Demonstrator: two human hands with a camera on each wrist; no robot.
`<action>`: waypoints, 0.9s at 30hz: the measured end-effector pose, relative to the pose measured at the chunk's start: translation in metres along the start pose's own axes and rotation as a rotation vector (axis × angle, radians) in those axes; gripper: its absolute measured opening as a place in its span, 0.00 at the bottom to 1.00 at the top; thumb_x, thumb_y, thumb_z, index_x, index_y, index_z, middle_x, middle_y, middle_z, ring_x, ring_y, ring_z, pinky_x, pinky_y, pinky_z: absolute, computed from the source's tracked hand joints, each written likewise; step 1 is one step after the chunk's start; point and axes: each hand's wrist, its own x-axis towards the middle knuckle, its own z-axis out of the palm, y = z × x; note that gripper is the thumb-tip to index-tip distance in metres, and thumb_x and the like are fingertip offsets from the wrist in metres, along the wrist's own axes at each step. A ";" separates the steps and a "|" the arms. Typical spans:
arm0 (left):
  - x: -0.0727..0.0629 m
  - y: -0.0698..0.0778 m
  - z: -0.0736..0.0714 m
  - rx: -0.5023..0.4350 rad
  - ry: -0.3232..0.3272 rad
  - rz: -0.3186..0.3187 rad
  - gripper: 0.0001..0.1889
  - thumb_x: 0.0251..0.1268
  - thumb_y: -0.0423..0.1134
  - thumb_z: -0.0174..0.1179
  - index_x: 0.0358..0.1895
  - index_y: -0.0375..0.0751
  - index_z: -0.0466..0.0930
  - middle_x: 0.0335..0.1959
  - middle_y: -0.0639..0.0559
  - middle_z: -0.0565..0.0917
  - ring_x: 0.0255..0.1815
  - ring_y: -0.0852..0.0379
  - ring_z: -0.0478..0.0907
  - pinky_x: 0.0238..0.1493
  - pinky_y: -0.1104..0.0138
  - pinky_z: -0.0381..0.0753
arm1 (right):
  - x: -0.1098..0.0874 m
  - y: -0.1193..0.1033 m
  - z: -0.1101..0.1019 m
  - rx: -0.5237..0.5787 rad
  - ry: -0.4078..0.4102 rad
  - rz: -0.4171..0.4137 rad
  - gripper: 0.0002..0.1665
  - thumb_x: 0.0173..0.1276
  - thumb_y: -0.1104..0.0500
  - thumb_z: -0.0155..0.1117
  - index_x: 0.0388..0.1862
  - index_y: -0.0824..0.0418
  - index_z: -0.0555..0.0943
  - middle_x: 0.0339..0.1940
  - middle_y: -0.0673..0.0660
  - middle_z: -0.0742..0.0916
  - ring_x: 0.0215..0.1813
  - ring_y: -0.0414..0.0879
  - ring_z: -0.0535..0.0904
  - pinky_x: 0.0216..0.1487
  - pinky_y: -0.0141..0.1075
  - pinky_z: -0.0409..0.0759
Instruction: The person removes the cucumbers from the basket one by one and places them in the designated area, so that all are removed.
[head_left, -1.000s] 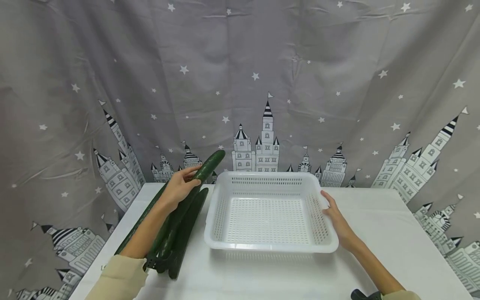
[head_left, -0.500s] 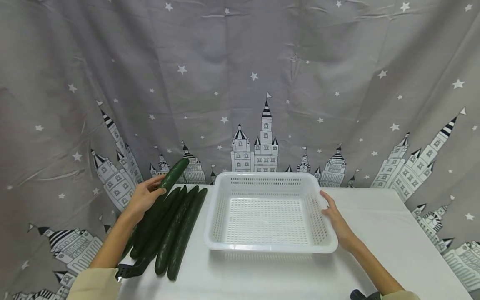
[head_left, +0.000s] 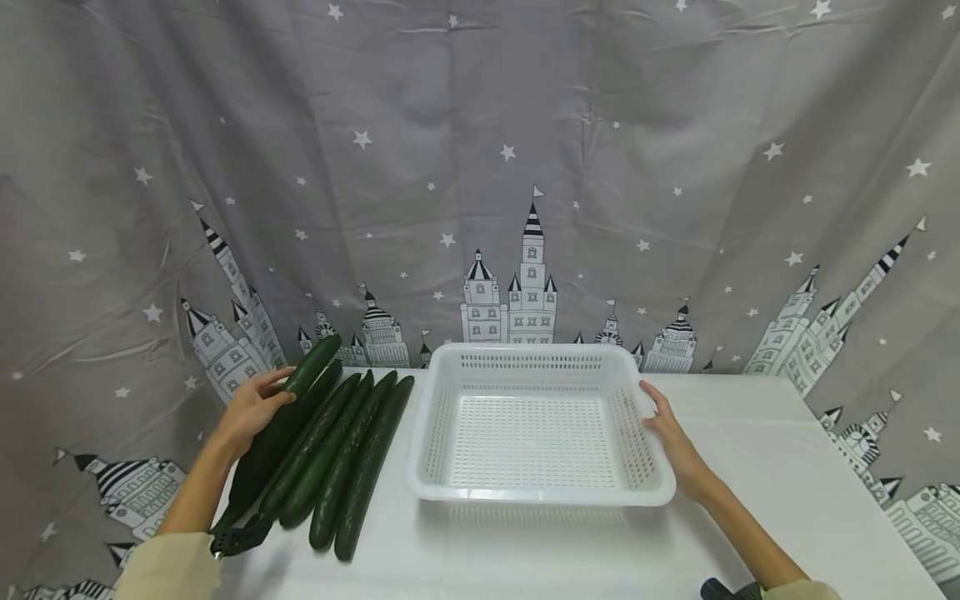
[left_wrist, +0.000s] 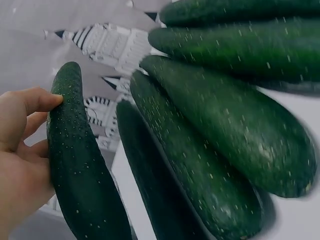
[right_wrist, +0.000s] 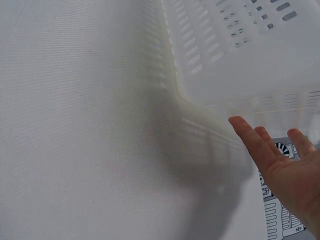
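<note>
My left hand (head_left: 247,412) grips a dark green cucumber (head_left: 313,365) at the left end of a row of several cucumbers (head_left: 378,454). In the left wrist view, thumb and fingers are around the upper part of this cucumber (left_wrist: 75,160), a gap away from the neighbouring cucumbers (left_wrist: 195,155). My right hand (head_left: 678,446) is at the right side of a white perforated plastic basket (head_left: 543,495), which has nothing in it. The right wrist view shows that hand (right_wrist: 287,175) with fairly straight fingers against the basket's outer wall (right_wrist: 250,75).
A white cloth (head_left: 757,467) covers the table under the basket and cucumbers. Behind the table's back edge hangs a grey curtain (head_left: 600,217) printed with stars and castles. The basket stands just right of the cucumber row.
My left hand has carried the cucumber leftward and lower, from over the row to its left end, uncovering more of the other cucumbers. The right hand and basket have stayed put.
</note>
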 end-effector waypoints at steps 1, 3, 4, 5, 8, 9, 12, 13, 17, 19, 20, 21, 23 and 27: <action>0.000 -0.003 -0.001 0.010 -0.001 -0.001 0.30 0.75 0.32 0.52 0.75 0.25 0.54 0.68 0.17 0.61 0.69 0.25 0.60 0.62 0.40 0.66 | 0.000 0.000 0.000 -0.002 -0.001 -0.002 0.40 0.76 0.59 0.32 0.83 0.49 0.34 0.81 0.69 0.45 0.76 0.73 0.49 0.67 0.61 0.62; 0.000 -0.008 -0.003 0.020 -0.004 0.001 0.30 0.75 0.32 0.52 0.75 0.24 0.54 0.67 0.17 0.62 0.67 0.26 0.62 0.59 0.47 0.73 | 0.000 0.000 0.000 -0.001 -0.001 -0.004 0.40 0.76 0.59 0.31 0.83 0.49 0.34 0.80 0.70 0.46 0.76 0.73 0.50 0.67 0.60 0.63; 0.000 -0.010 -0.004 0.028 -0.001 -0.002 0.30 0.75 0.32 0.52 0.75 0.24 0.55 0.67 0.17 0.62 0.66 0.27 0.64 0.56 0.53 0.75 | 0.001 0.000 -0.001 0.000 -0.003 -0.006 0.40 0.76 0.59 0.31 0.83 0.49 0.34 0.80 0.70 0.46 0.76 0.73 0.50 0.67 0.59 0.63; 0.001 -0.012 -0.005 0.034 0.002 -0.004 0.30 0.75 0.32 0.52 0.74 0.23 0.55 0.67 0.17 0.63 0.66 0.27 0.64 0.55 0.55 0.75 | 0.001 0.000 -0.001 0.001 -0.005 -0.007 0.40 0.76 0.59 0.31 0.83 0.49 0.34 0.80 0.70 0.46 0.76 0.73 0.51 0.67 0.58 0.64; 0.003 -0.018 -0.007 0.031 0.007 -0.017 0.30 0.75 0.31 0.51 0.74 0.22 0.54 0.66 0.16 0.63 0.65 0.28 0.64 0.58 0.53 0.73 | 0.001 -0.001 -0.001 0.006 -0.008 -0.012 0.39 0.77 0.59 0.31 0.83 0.50 0.34 0.80 0.70 0.47 0.75 0.73 0.53 0.66 0.55 0.67; 0.003 -0.020 -0.008 0.033 0.007 -0.025 0.30 0.75 0.32 0.51 0.74 0.22 0.54 0.66 0.16 0.63 0.66 0.27 0.63 0.60 0.50 0.71 | 0.001 -0.001 -0.001 0.007 -0.010 -0.015 0.39 0.77 0.59 0.31 0.83 0.50 0.34 0.80 0.71 0.48 0.75 0.73 0.53 0.65 0.54 0.68; 0.005 -0.026 -0.012 0.042 -0.001 -0.042 0.30 0.75 0.31 0.51 0.74 0.21 0.53 0.67 0.15 0.60 0.69 0.24 0.58 0.65 0.38 0.61 | 0.001 -0.002 -0.001 0.012 -0.012 -0.017 0.39 0.77 0.59 0.31 0.83 0.50 0.34 0.80 0.71 0.48 0.74 0.73 0.54 0.64 0.52 0.69; 0.005 -0.028 -0.012 0.048 -0.001 -0.048 0.31 0.75 0.31 0.51 0.74 0.20 0.53 0.67 0.15 0.59 0.69 0.24 0.57 0.65 0.37 0.60 | 0.001 -0.002 -0.001 0.012 -0.012 -0.014 0.39 0.77 0.59 0.31 0.83 0.50 0.34 0.80 0.71 0.48 0.75 0.73 0.54 0.64 0.52 0.69; 0.004 -0.036 -0.014 0.071 -0.007 -0.067 0.30 0.74 0.30 0.50 0.73 0.19 0.53 0.66 0.14 0.59 0.69 0.23 0.57 0.65 0.37 0.60 | 0.002 -0.002 -0.001 0.011 -0.007 -0.007 0.39 0.77 0.59 0.31 0.83 0.50 0.34 0.80 0.70 0.47 0.75 0.73 0.52 0.65 0.54 0.67; 0.003 -0.040 -0.014 0.077 -0.005 -0.086 0.30 0.73 0.30 0.50 0.73 0.19 0.54 0.65 0.14 0.60 0.69 0.23 0.57 0.64 0.37 0.61 | 0.002 -0.001 -0.001 0.007 -0.005 -0.005 0.39 0.77 0.59 0.31 0.83 0.49 0.34 0.80 0.70 0.46 0.76 0.73 0.51 0.67 0.57 0.65; 0.003 -0.042 -0.013 0.080 -0.005 -0.098 0.30 0.73 0.30 0.50 0.73 0.19 0.54 0.65 0.14 0.60 0.68 0.23 0.57 0.64 0.37 0.61 | 0.002 -0.001 -0.001 0.005 -0.005 -0.005 0.40 0.77 0.58 0.32 0.83 0.49 0.34 0.80 0.69 0.46 0.76 0.73 0.50 0.67 0.58 0.64; 0.002 -0.044 -0.013 0.084 -0.005 -0.110 0.30 0.73 0.31 0.50 0.73 0.20 0.54 0.65 0.14 0.60 0.68 0.22 0.57 0.64 0.37 0.61 | 0.002 0.000 -0.001 0.000 -0.003 -0.004 0.40 0.77 0.58 0.32 0.83 0.49 0.34 0.80 0.69 0.46 0.76 0.72 0.50 0.67 0.59 0.63; 0.001 -0.046 -0.013 0.087 -0.002 -0.135 0.30 0.73 0.31 0.50 0.73 0.20 0.53 0.66 0.14 0.60 0.68 0.22 0.57 0.64 0.37 0.61 | 0.002 0.001 -0.002 -0.006 -0.003 -0.004 0.39 0.77 0.57 0.32 0.83 0.49 0.34 0.81 0.69 0.46 0.76 0.73 0.50 0.67 0.60 0.63; 0.000 -0.049 -0.012 0.091 0.001 -0.155 0.30 0.73 0.31 0.49 0.73 0.20 0.53 0.66 0.14 0.59 0.66 0.23 0.60 0.61 0.40 0.66 | 0.002 0.002 -0.002 -0.015 -0.002 -0.004 0.40 0.77 0.57 0.32 0.83 0.48 0.34 0.80 0.69 0.47 0.75 0.73 0.52 0.66 0.60 0.66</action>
